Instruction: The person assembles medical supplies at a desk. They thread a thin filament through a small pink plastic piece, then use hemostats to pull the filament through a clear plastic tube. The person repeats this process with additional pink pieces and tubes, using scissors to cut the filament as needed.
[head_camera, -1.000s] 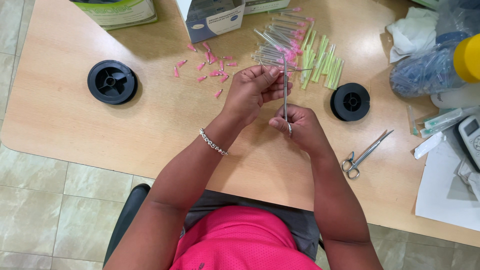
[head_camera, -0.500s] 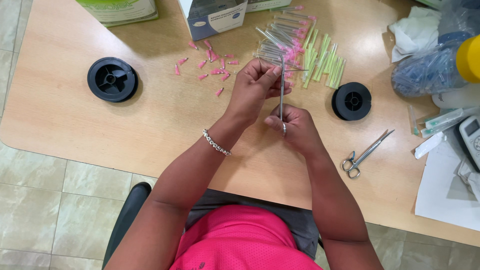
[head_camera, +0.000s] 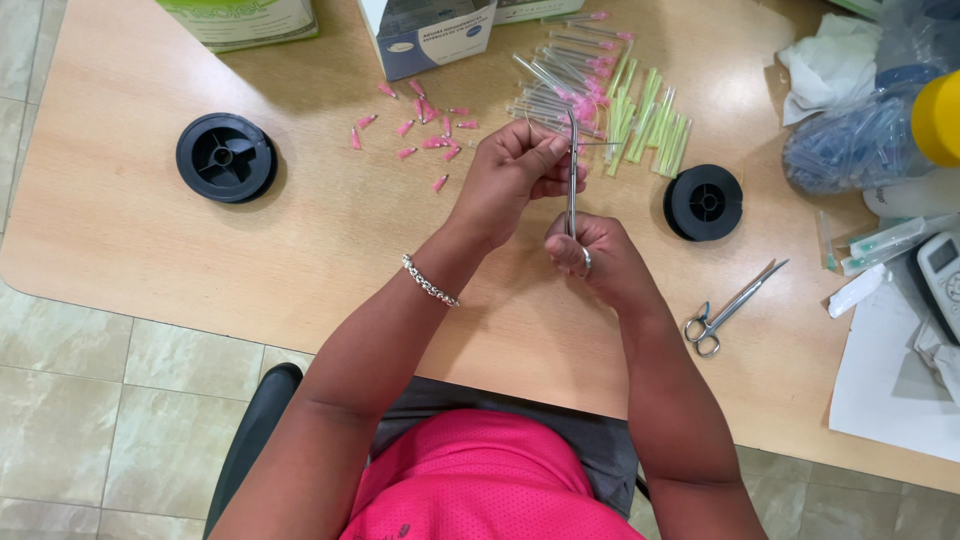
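Over the bench (head_camera: 150, 240), the right hand (head_camera: 590, 255) is closed around a slim metal tool (head_camera: 571, 175) held upright; the left hand (head_camera: 515, 170) pinches its tip, just beside the heap of clear needle tubes (head_camera: 560, 85)

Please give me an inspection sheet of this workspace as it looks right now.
Surface: light wooden table, rounded corner.
Job's things: slim metal tool upright between both hands; clear pink-tipped needles and green tubes piled behind.
Clutter: loose pink caps, two black spools, scissors, boxes, bagged supplies, papers.
Hands: left hand pinches the tool's top; right hand grips its lower end.
Cables: nothing seen.
Surroundings: tiled floor, black chair.
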